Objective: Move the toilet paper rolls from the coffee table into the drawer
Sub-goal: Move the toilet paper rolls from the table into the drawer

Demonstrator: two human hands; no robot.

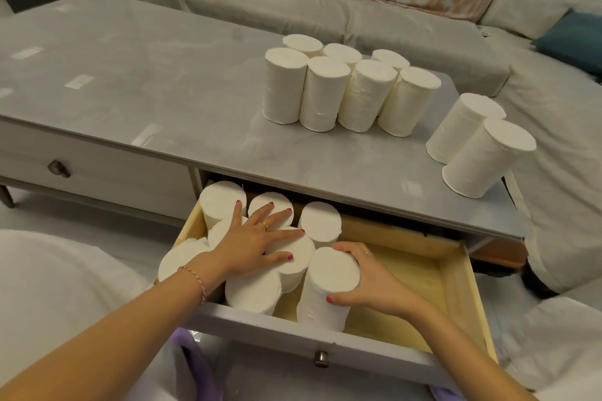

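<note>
My right hand (368,280) curls around the nearest toilet paper roll (329,283), gripping its upper edge between thumb and fingers; it stands upright, long axis vertical, against the front wall of the open drawer (469,303). At ten o'clock from it, my left hand (257,241) lies flat with fingers spread, pressing on the tops of the packed rolls (254,290) on the drawer's left side. I count seven or eight upright rolls in the drawer; my hand hides some of them. The drawer's right half shows bare wood. Farther off, on the tabletop (163,75), a cluster of seven rolls (345,88) stands on end at twelve o'clock, in two touching rows. At two o'clock a pair of rolls (479,143) stands touching near the tabletop's right edge.
</note>
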